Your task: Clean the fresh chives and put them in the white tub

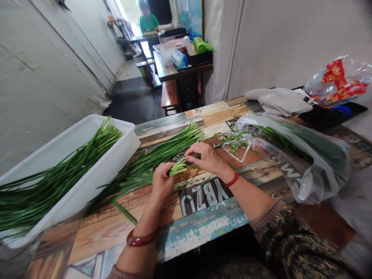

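Observation:
My left hand (163, 177) is closed around a small bunch of garlic chives (178, 167), pale cut ends pointing right and long green leaves trailing left. My right hand (205, 157) is at the tips of those stems with thumb and fingers pinched together; whatever lies between them is too small to make out. Behind both hands a larger pile of chives (174, 141) lies on the patterned wooden table (203, 230). To the right of my right hand are scattered green trimmings (235, 143).
A white plastic tub (128, 145) with more chives stands at the left. On the right lies a clear plastic bag (325, 166) holding chives. Beyond it are a light cap (280, 100) and a red-printed wrapper (337, 83). A person in green (148, 23) sits at a far table.

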Tool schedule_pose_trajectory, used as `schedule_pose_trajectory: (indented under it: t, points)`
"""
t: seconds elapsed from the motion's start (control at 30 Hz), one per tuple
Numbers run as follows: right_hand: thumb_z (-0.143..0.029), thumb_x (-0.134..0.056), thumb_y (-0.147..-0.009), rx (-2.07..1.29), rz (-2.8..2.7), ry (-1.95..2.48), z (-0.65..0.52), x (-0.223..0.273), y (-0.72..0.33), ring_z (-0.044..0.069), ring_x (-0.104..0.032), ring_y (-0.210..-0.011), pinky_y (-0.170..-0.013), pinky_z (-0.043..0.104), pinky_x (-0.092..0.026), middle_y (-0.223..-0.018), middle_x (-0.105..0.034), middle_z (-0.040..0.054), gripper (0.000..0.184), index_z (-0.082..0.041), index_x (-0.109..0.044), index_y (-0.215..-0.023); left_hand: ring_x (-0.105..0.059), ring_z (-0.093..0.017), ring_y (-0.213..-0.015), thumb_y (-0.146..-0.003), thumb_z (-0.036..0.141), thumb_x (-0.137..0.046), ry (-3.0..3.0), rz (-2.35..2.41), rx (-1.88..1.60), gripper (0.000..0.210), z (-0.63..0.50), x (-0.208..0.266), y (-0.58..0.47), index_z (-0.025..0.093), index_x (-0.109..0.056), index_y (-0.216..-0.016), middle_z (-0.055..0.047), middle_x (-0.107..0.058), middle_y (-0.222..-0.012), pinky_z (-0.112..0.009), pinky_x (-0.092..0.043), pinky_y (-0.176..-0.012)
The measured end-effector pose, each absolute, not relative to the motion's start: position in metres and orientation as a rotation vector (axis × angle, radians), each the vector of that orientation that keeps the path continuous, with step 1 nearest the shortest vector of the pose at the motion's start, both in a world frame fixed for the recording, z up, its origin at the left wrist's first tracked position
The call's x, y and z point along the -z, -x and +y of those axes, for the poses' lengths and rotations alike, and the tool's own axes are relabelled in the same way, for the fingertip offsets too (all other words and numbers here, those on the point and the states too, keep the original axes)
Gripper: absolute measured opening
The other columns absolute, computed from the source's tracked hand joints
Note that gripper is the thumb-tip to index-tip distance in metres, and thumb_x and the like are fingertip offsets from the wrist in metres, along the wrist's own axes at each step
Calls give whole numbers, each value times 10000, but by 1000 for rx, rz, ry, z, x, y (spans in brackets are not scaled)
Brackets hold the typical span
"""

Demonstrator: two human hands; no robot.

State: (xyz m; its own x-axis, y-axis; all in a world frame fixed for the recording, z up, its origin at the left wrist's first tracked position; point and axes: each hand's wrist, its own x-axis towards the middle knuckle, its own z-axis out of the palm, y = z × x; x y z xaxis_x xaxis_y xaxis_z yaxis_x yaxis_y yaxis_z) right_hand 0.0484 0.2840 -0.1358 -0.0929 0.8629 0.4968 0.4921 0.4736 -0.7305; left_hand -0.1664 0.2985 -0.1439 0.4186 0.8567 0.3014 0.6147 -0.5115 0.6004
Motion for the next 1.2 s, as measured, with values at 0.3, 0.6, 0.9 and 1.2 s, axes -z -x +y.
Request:
schedule_pose_trajectory:
  t: [0.3, 0.6, 0.9, 1.2]
  points:
    - [-299, -400, -972, -331, -1851, 1239, 283, 156, -27, 204, -508, -886, -826, 341, -377, -892, -612, 66, 234, -205, -560, -829, -550, -175, -759, -705, 119, -536, -2262, 1287, -823, 190, 296, 146, 165, 192, -685, -798, -27, -671, -762, -268, -400, -674]
    - [-501, -469, -905, -977, -1264, 1154, 286, 164, -14, 138, -463, -670, -628, 253, -383, -706, -507, -20, 325, -208, -529, -777, -534, -152, -711, -751, 166, -518, -2114, 1312, -715, 150, 296, 142, 164, 183, -663, -713, -8, -619, -686, -243, -391, -650]
    - [-410, -462, -933, -642, -1397, 1230, 286, 143, -45, 145, -488, -665, -677, 279, -392, -667, -531, -5, 333, -207, -533, -679, -529, -139, -675, -795, 256, -532, -2001, 1286, -771, 180, 297, 143, 164, 167, -651, -694, 0, -599, -641, -228, -394, -625]
    - [-346, -626, -868, -364, -1768, 1136, 286, 146, -43, 209, -573, -940, -876, 358, -429, -951, -652, 62, 132, -220, -640, -901, -532, -137, -689, -764, 185, -525, -2005, 1275, -778, 154, 297, 144, 165, 168, -675, -735, 3, -603, -669, -220, -387, -623]
